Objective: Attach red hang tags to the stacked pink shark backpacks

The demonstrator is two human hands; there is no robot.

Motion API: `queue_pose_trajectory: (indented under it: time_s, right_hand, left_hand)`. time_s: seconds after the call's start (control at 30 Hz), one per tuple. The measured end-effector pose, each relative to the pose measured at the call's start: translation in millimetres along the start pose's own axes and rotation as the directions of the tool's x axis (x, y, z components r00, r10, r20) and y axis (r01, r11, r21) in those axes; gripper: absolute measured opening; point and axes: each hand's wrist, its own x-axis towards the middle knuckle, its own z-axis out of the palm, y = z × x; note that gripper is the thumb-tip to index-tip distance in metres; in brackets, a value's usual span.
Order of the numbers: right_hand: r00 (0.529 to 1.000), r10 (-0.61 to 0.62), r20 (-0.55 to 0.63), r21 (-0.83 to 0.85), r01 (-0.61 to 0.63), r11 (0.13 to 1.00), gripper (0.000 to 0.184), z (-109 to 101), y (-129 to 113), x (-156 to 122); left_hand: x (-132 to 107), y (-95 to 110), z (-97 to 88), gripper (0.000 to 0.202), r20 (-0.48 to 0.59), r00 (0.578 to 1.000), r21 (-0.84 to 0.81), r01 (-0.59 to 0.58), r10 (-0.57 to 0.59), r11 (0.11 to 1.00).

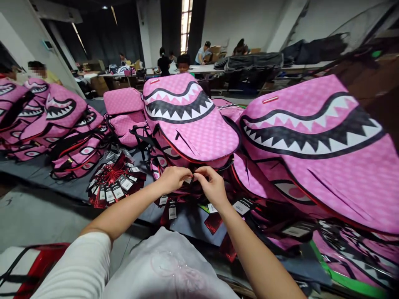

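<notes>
A pink checked backpack (193, 141) with a black-and-white shark-mouth print lies in front of me on a stack of similar bags. Both of my hands meet at its near edge, fingertips almost touching. My left hand (174, 179) is closed in a pinch, a small pale piece showing under its fingers. My right hand (213, 185) pinches too, thumb against forefinger, just beside the left. What lies between the fingertips is too small to make out. White-labelled hang tags (172, 211) dangle from the bags below my hands.
A fanned bundle of hang tags (116, 187) with red strings lies left on the grey table (141, 216). A larger-looking pink backpack (311, 124) stands close at right. More pink backpacks (67, 108) are piled at left. People work at tables farther back.
</notes>
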Motion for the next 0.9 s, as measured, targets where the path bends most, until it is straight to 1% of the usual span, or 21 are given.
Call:
queue_pose_trajectory:
  time_s: [0.1, 0.13, 0.23, 0.27, 0.37, 0.4, 0.53, 0.67, 0.7, 0.8, 0.9]
  right_hand:
    - [0.999, 0.023, -0.030, 0.021, -0.023, 1.000, 0.018, 1, -2, -1]
    - [0.998, 0.032, -0.048, 0.027, -0.030, 0.999, 0.018, 0, -2, -2]
    - [0.996, 0.056, -0.075, 0.027, -0.055, 0.998, 0.020, 0, -2, -4]
    - [0.995, 0.065, -0.074, 0.020, -0.064, 0.998, 0.021, 0, -1, -5]
    - [0.994, 0.091, -0.068, 0.012, -0.090, 0.996, 0.023, 0, 1, -6]
    - [0.993, 0.097, -0.070, 0.014, -0.096, 0.995, 0.024, 0, 1, -6]
    - [0.991, 0.103, -0.085, 0.000, -0.104, 0.995, 0.026, 2, 1, -5]
    - [0.986, 0.139, -0.089, 0.024, -0.137, 0.990, 0.029, 4, 4, -4]
    - [0.985, 0.147, -0.094, 0.026, -0.145, 0.989, 0.030, 4, 6, -4]
    - [0.981, 0.165, -0.102, 0.019, -0.163, 0.986, 0.033, 3, 12, -5]
    - [0.977, 0.188, -0.098, 0.030, -0.186, 0.982, 0.035, 3, 16, -6]
  left_hand:
    - [3, 0, -3.4, 0.010, -0.038, 0.998, 0.058, 0.055, -0.053, 0.997]
    - [4, 0, -4.3, 0.013, -0.021, 0.999, 0.045, 0.040, -0.039, 0.998]
    - [5, -2, -5.1, 0.017, 0.080, 0.996, -0.019, -0.048, 0.049, 0.999]
    - [6, -2, -4.8, 0.018, 0.086, 0.995, -0.017, -0.056, 0.057, 0.998]
    - [7, -2, -3.1, 0.011, 0.027, 1.000, 0.024, -0.013, 0.013, 1.000]
    - [7, -1, -2.5, 0.010, 0.027, 1.000, 0.018, -0.011, 0.010, 1.000]
    - [6, -4, 1.9, 0.018, 0.108, 0.992, 0.005, -0.071, 0.070, 0.997]
    - [2, -7, 7.1, 0.017, 0.029, 0.999, 0.052, -0.042, 0.041, 0.998]
    - [1, -8, 7.2, 0.017, 0.028, 0.999, 0.039, -0.044, 0.043, 0.998]
    - [-1, -9, 3.9, 0.016, 0.073, 0.995, -0.011, -0.067, 0.068, 0.998]
    - [-1, -9, -0.1, 0.016, 0.060, 0.997, 0.021, -0.052, 0.051, 0.998]
